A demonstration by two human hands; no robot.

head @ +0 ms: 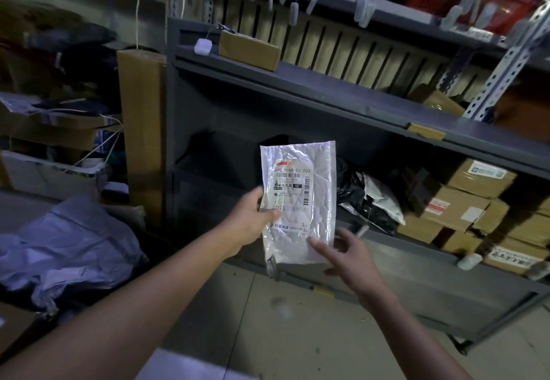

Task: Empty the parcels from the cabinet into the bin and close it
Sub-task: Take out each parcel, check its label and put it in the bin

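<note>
While your left hand grips the white plastic parcel by its left edge, thumb across the front and fingers tucked behind, you've got it upright in mid-air, right in front of the grey cabinet. Printed label faces you, barcodes showing, the film crinkled and shiny. Your right hand is spread and relaxed, fingers straight, gripping nothing; its forefinger overlaps the parcel's lower right corner, though whether it touches I can't tell.

Behind the parcel, the cabinet's lower compartment is open. To the right in there, black and white bags lie slumped, and just beyond them cardboard boxes are stacked tightly side by side. Up on the cabinet's upper shelf, a small carton sits near the left end. A tall carton stands upright against the cabinet's left side.

Down to your left, a pale sack lies crumpled on the floor, well apart from the parcel you're holding.
</note>
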